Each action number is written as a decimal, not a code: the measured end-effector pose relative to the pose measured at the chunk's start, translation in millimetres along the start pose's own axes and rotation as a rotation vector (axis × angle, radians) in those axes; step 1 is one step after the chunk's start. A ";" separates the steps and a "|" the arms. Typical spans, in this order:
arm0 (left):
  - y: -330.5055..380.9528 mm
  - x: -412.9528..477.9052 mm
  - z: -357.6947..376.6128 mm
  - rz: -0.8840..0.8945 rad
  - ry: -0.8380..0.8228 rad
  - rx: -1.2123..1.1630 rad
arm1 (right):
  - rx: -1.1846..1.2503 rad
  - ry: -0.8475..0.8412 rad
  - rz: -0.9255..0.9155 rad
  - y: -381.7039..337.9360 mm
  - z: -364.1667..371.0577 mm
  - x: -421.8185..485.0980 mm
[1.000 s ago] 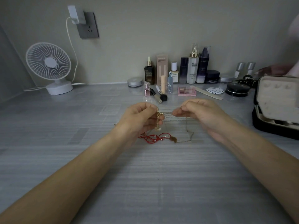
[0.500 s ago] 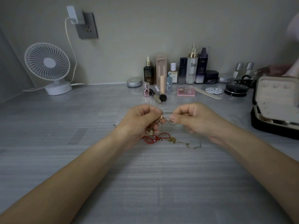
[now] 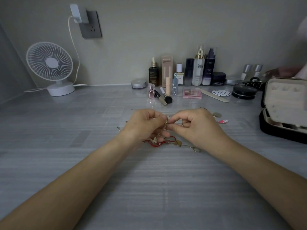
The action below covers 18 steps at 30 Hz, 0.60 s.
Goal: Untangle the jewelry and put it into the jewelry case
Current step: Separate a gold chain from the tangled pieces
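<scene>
Jewelry chain (image 3: 166,125) is pinched between left hand (image 3: 144,126) and right hand (image 3: 196,128); cosmetic bottles (image 3: 197,72) bear labels too blurred to read.

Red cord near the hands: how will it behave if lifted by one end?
Probably floppy: the red cord lies in loose loops on the table. Likely light, being thin. It may snag, since the gold charm seems to overlap it.

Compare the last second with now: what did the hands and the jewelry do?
The right hand moved left toward the left hand, so their fingertips nearly meet, both still pinching the gold chain. The thin chain that hung from the right hand now lies on the table. The red cord and the open jewelry case stayed put.
</scene>
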<state>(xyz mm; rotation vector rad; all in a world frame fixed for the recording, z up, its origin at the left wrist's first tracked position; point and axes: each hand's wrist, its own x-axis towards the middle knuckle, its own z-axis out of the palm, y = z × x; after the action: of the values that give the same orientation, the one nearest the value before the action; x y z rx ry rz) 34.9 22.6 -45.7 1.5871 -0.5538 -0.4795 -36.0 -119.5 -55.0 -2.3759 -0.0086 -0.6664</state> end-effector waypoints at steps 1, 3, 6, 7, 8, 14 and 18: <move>0.0 0.0 0.2 -0.003 -0.002 0.004 | -0.027 -0.003 -0.008 0.3 -0.1 0.0; 0.3 -0.2 0.0 -0.006 -0.008 -0.005 | -0.040 0.001 -0.006 1.4 -1.1 0.6; 0.6 -0.4 -0.6 0.016 -0.037 0.040 | -0.023 0.030 -0.016 3.4 -2.8 1.9; 0.0 0.0 -0.9 0.028 -0.038 0.085 | -0.023 0.040 -0.023 3.7 -3.1 2.2; -0.6 0.2 -1.1 0.036 -0.032 0.125 | -0.026 0.045 -0.025 4.1 -3.3 2.6; -2.2 3.2 -0.6 0.032 0.013 0.184 | -0.032 0.012 -0.020 3.8 -3.5 3.1; -3.0 4.5 0.9 0.048 0.034 0.271 | -0.031 -0.023 -0.013 3.4 -3.6 3.0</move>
<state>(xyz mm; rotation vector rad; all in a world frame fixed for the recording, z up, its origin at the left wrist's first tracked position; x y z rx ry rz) 38.1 19.4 -48.7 1.8316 -0.6502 -0.3518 -34.5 -124.8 -53.3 -2.4147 -0.0236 -0.6492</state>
